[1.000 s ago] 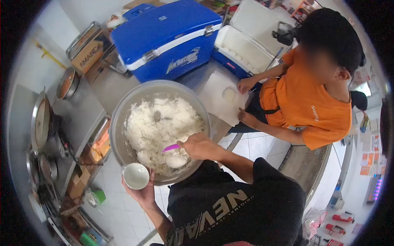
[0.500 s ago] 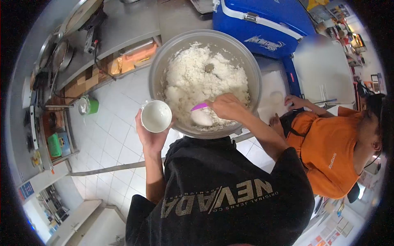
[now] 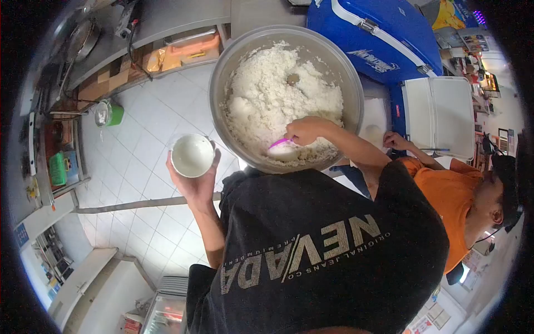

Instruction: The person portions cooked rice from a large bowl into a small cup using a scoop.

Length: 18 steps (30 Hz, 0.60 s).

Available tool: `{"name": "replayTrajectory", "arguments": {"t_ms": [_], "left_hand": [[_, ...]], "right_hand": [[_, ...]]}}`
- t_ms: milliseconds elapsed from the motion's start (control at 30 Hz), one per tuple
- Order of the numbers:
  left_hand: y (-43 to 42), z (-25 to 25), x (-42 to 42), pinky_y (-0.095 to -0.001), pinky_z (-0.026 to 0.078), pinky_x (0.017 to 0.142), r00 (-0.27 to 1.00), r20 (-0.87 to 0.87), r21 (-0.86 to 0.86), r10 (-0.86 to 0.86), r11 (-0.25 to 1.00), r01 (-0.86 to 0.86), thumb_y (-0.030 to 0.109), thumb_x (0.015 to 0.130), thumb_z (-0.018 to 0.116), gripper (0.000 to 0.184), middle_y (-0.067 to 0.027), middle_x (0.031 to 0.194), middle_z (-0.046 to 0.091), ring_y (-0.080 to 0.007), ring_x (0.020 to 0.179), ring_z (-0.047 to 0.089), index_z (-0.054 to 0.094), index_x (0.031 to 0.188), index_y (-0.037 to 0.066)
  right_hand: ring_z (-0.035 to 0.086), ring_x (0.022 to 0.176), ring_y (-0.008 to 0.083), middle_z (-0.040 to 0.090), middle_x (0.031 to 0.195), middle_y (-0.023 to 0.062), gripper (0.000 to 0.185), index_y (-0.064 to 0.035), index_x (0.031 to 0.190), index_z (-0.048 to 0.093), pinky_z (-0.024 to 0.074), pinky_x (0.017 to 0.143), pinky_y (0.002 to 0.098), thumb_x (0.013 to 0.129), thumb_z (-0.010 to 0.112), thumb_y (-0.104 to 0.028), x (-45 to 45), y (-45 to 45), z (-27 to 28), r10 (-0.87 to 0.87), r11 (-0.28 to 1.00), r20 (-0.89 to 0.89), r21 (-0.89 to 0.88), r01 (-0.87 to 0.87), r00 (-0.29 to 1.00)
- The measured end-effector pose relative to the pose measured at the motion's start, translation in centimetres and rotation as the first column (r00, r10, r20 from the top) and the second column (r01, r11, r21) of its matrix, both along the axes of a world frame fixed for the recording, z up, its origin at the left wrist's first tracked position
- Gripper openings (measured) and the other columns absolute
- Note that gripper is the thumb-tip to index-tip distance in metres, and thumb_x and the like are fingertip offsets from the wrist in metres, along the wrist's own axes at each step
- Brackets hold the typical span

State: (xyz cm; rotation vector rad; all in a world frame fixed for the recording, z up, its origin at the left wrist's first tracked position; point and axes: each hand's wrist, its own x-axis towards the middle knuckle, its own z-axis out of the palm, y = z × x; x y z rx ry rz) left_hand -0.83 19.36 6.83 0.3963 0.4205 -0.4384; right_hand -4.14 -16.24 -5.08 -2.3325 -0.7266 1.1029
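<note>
My left hand [image 3: 196, 188] is closed around a white bowl [image 3: 192, 156], held beside the pot with its mouth facing up. The inside looks pale, and I cannot make out any contents. A large grey metal pot [image 3: 218, 92] holds a big heap of white rice [image 3: 272, 92]. Over its near side, my right hand [image 3: 307, 131] grips a rice paddle [image 3: 279, 143], purple where it shows. The paddle's lower end is down at the rice and partly hidden.
Behind the pot stands a blue cooler [image 3: 372, 42], with a white open lid [image 3: 436, 108] at right. A person in an orange shirt [image 3: 445, 192] stands close on my right. A lidded green bucket [image 3: 115, 114] sits on the tiled floor, below a steel counter [image 3: 167, 25].
My left hand has carried the bowl away from the pot's rim, to the left. The paddle stays at the near side of the rice, its end now lower. The whole view has shifted.
</note>
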Motion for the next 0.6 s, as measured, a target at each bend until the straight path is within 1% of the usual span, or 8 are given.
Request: {"name": "replayTrajectory", "arguments": {"t_ms": [133,233,333,400,433,500,533,600], "left_hand": [[0.2,0.0,1.1,-0.0499,0.045,0.093,0.999,0.035,-0.066,0.015,0.998,-0.012,0.051,0.098,0.048,0.049,-0.0152,0.121,0.061,-0.0372,0.114,0.054,0.059,0.124,0.011],[-0.6,1.1,1.8,-0.0468,0.043,0.091,1.000,0.015,-0.006,-0.003,1.000,0.003,0.051,0.097,0.048,0.049,-0.0144,0.122,0.061,-0.0353,0.115,0.053,0.059,0.124,0.011],[-1.7,1.3,2.4,-0.0443,0.045,0.087,0.998,0.014,0.034,-0.069,0.997,0.068,0.051,0.099,0.047,0.048,-0.0132,0.122,0.061,-0.0323,0.114,0.055,0.058,0.126,0.013],[-2.8,1.6,2.6,-0.0421,0.049,0.081,0.986,0.086,0.091,-0.140,0.987,0.132,0.049,0.102,0.043,0.046,-0.0109,0.125,0.060,-0.0269,0.111,0.058,0.055,0.130,0.014],[-3.5,1.2,2.6,-0.0418,0.049,0.083,0.980,0.072,0.131,-0.186,0.976,0.176,0.049,0.103,0.043,0.047,-0.0103,0.126,0.059,-0.0258,0.112,0.057,0.054,0.130,0.013],[-5.0,0.2,2.7,-0.0413,0.049,0.085,0.961,0.045,0.207,-0.272,0.944,0.257,0.049,0.104,0.041,0.047,-0.0092,0.129,0.058,-0.0238,0.113,0.057,0.053,0.132,0.012],[-6.7,0.7,2.3,-0.0397,0.048,0.089,0.963,0.020,0.312,-0.268,0.917,0.249,0.051,0.104,0.042,0.051,-0.0078,0.131,0.057,-0.0229,0.116,0.055,0.049,0.136,0.011],[-9.6,0.2,1.6,-0.0395,0.046,0.093,0.952,-0.010,0.359,-0.305,0.888,0.288,0.051,0.105,0.041,0.052,-0.0076,0.134,0.054,-0.0213,0.117,0.053,0.046,0.140,0.012]], "right_hand": [[0.051,0.057,0.0250,0.057,0.060,0.0154,0.016,0.0024,0.086,0.068,0.0402,0.055,0.0412,0.077,0.060,-0.008,2.4,-1.6,-2.6,0.171,0.968,-0.229,0.222,-0.119,0.958],[0.044,0.055,0.0153,0.046,0.054,0.0030,0.014,0.0019,0.089,0.069,0.0361,0.051,0.0355,0.081,0.062,-0.008,2.9,-2.5,-3.1,0.165,0.968,-0.419,0.242,-0.065,0.893],[0.039,0.051,0.0097,0.038,0.055,-0.0057,0.014,-0.0027,0.094,0.073,0.0313,0.046,0.0319,0.086,0.063,-0.009,2.2,-3.6,-1.1,-0.055,0.989,-0.613,0.073,0.126,0.788],[0.035,0.049,0.0068,0.038,0.056,-0.0076,0.015,-0.0066,0.098,0.075,0.0277,0.044,0.0290,0.089,0.063,-0.010,1.7,-4.7,0.7,-0.196,0.967,-0.684,-0.017,0.253,0.703],[0.034,0.048,0.0053,0.038,0.056,-0.0085,0.016,-0.0086,0.100,0.076,0.0259,0.042,0.0276,0.090,0.063,-0.010,1.6,-5.4,2.1,-0.268,0.947,-0.708,-0.070,0.312,0.654],[0.032,0.047,0.0035,0.037,0.056,-0.0097,0.017,-0.0110,0.103,0.076,0.0238,0.041,0.0263,0.090,0.065,-0.012,0.5,-6.9,6.2,-0.440,0.847,-0.682,-0.099,0.522,0.584],[0.031,0.046,0.0026,0.036,0.056,-0.0103,0.018,-0.0121,0.105,0.076,0.0227,0.041,0.0257,0.091,0.066,-0.013,-0.2,-7.4,7.8,-0.518,0.780,-0.663,-0.107,0.616,0.541],[0.033,0.046,0.0022,0.039,0.058,-0.0105,0.019,-0.0106,0.107,0.075,0.0231,0.041,0.0243,0.092,0.066,-0.016,-1.6,-8.1,9.6,-0.637,0.599,-0.606,-0.001,0.801,0.476]]}}
